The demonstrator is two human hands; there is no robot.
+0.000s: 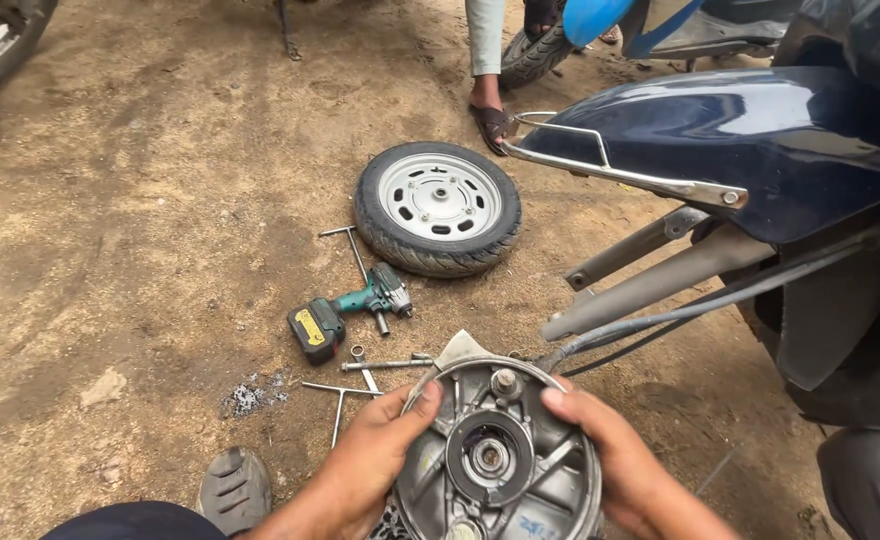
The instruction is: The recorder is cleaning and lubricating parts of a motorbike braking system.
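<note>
1. Holding a round grey cast-metal brake drum plate point(498, 455) at near centre, the left hand point(370, 465) and right hand point(625, 470) clasp opposite rims, thumbs over its face.
2. It looks heavy, rigid and probably greasy; the rim ribs offer firm purchase; the central bearing hub is best avoided.
3. A green cordless impact wrench point(350, 312) lies far left on the dirt.

Soft overcast daylight, faint shadows, sharp focus, slight wide-angle edge distortion
</note>
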